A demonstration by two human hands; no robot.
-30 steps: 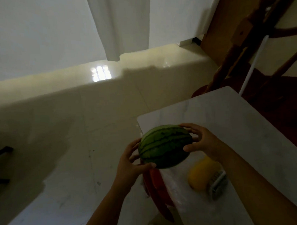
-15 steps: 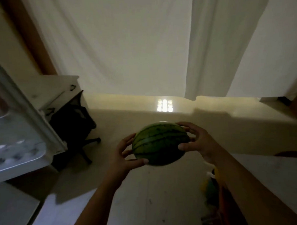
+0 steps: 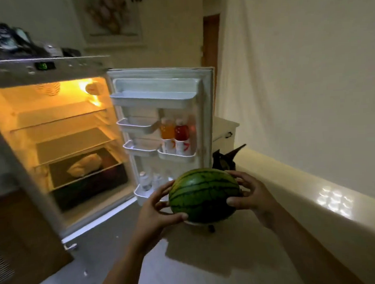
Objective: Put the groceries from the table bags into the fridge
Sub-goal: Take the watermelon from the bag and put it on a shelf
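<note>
A green striped watermelon [image 3: 204,194] is carried in front of me between both hands. My left hand [image 3: 157,208] grips its left side, thumb curled under the front. My right hand [image 3: 251,196] grips its right side. The fridge [image 3: 22,72] stands to the left with its door [image 3: 205,111] swung wide and its inside lit. The upper glass shelves [image 3: 74,143] are bare; a pale bag [image 3: 84,165] lies on a lower shelf. The melon is level with the bottom of the door, to the right of the fridge's opening.
Door racks hold an orange bottle [image 3: 167,129], a red bottle [image 3: 181,130] and clear bottles [image 3: 145,181] at the bottom. A dark chair [image 3: 225,159] stands behind the door. White curtains [image 3: 307,74] and a low ledge [image 3: 301,193] run along the right. Dark items [image 3: 13,45] lie on the fridge top.
I have turned left from the table to face the fridge, carrying the watermelon in both hands. The table has left the view and the lit fridge interior has come into view.
</note>
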